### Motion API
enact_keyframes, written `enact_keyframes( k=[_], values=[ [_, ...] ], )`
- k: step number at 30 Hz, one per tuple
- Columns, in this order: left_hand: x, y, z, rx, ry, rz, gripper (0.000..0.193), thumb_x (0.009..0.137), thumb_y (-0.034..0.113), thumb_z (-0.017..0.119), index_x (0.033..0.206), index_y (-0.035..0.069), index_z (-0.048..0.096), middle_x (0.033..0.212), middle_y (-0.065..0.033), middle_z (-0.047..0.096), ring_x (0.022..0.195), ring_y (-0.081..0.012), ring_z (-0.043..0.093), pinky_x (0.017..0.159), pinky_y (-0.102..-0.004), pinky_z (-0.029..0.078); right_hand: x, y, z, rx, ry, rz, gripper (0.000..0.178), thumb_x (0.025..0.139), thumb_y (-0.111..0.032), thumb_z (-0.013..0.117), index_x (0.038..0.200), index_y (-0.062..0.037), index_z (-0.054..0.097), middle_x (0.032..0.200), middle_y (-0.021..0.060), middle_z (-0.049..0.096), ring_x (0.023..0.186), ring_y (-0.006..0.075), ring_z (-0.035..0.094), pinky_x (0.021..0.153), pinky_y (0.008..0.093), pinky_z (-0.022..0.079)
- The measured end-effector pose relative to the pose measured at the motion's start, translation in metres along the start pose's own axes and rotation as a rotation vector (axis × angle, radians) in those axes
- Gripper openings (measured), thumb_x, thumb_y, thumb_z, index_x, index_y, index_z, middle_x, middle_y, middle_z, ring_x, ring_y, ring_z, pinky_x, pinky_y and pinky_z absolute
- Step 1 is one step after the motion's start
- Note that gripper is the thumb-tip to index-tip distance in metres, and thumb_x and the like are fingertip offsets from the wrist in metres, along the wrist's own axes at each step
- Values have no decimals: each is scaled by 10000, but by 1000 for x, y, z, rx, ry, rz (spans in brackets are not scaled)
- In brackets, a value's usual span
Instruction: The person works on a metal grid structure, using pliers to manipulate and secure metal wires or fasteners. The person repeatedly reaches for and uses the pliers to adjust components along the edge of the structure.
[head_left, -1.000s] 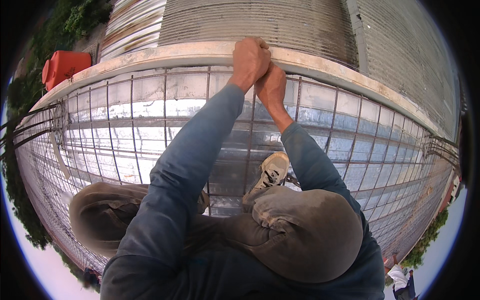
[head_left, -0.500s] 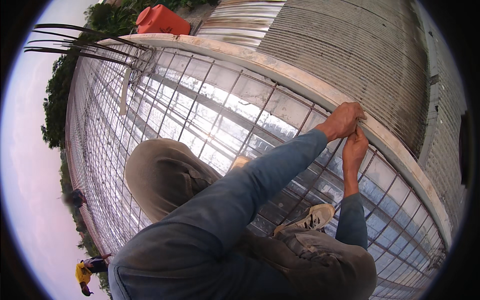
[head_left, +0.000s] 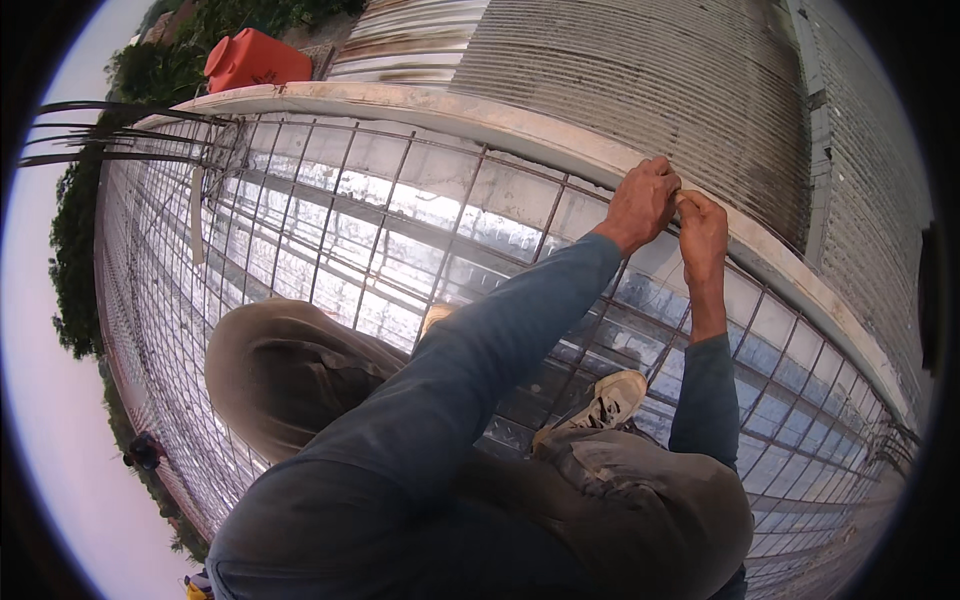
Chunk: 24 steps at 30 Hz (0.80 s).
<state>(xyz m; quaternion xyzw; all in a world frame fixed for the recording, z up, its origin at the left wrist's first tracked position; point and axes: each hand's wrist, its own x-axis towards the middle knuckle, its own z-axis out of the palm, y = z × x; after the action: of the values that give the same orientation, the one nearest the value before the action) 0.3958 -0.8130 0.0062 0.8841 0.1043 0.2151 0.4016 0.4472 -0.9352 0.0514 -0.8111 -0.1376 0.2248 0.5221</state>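
My left hand (head_left: 642, 203) is closed, its fingers brought together above the outer edge of the steel mesh (head_left: 398, 188). Right beside it, my right hand (head_left: 704, 232) is pinched shut, its fingertips meeting those of the left. Whatever lies between the fingers is hidden or too small to name. Both hands are close to the long pale edge board (head_left: 560, 124) that runs along the slab side. Beneath the mesh lies shiny metal decking (head_left: 345, 245), with a grey concrete strip (head_left: 440, 172) next to the board.
Dark rebar ends (head_left: 120, 133) stick out at the far left, near a pale strip (head_left: 197, 215). Beyond the board are a red plastic container (head_left: 262, 62) and corrugated roofing (head_left: 640, 90). My shoe (head_left: 607, 402) stands on the mesh. A distant person (head_left: 147, 450) is at the left edge.
The view has shifted, so the surroundings sit further left. My hands stay together at the mesh edge; the right has risen level with the left, its fingers more bent.
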Motion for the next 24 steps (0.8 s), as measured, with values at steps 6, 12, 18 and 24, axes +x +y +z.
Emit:
enact_keyframes(
  k=[6, 12, 18, 24],
  values=[
    [-3, 13, -6, 13, 63, -87, 239, 848, 38, 718, 1071, -1, 639, 1015, -199, 648, 951, -428, 659, 821, -507, 533, 3, 12, -14, 27, 37, 52, 254, 1002, -119, 619, 1100, 57, 774, 820, -18, 648, 748, 79, 503, 668, 263, 411],
    [-4, -5, -18, 85, 17, -60, 98, 899, 69, 681, 916, -17, 725, 926, -214, 685, 811, -442, 692, 749, -520, 553, -3, 29, -12, 110, 44, 77, 256, 1018, -145, 627, 1097, 44, 780, 856, -19, 687, 776, 79, 527, 707, 258, 435],
    [26, 3, -23, 220, -157, 101, 121, 929, 77, 661, 980, -19, 716, 949, -211, 707, 816, -441, 698, 756, -514, 562, -24, 58, 36, -106, 170, -81, 257, 994, -177, 598, 1087, -13, 773, 870, 199, 739, 825, 373, 704, 763, 465, 527],
    [20, -4, -25, -83, -158, 60, 125, 930, 73, 674, 1033, 17, 718, 986, -183, 705, 939, -418, 701, 814, -486, 569, -32, 33, 41, -200, 193, -119, 245, 990, -171, 579, 1068, -5, 742, 898, 261, 703, 830, 417, 677, 770, 471, 517]
  ],
)
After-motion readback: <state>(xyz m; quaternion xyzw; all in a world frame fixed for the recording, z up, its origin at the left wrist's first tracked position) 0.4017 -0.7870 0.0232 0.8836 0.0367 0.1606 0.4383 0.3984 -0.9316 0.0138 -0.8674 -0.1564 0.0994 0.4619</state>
